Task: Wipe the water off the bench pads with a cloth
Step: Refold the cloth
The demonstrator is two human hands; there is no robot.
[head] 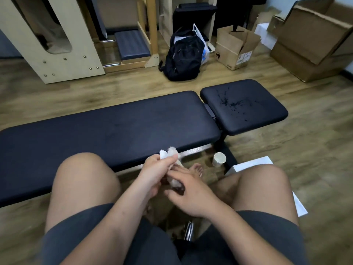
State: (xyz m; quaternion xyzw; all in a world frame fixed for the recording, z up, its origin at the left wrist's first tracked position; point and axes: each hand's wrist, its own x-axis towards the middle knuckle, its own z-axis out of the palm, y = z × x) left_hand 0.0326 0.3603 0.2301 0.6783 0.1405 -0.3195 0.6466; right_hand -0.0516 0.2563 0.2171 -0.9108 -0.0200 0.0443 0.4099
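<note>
White cloth (169,153) bunched between hands, in front of bench near knees. Left hand (155,169) pinches top; right hand (191,190) grips lower end. Long pad (107,131) looks dry. Small pad (246,109) carries water (233,104), unwiped. Likely half left.

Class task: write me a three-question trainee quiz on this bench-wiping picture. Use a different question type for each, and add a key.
1. True or false: the water lies on the long pad.
2. Where is the paper cup? A on the long pad; B on the floor; C inside a cardboard box.
3. Fill in: the left hand pinches the upper end of the ___.

Key: 1 false, it lies on the short pad; 2 B; 3 cloth.
</note>
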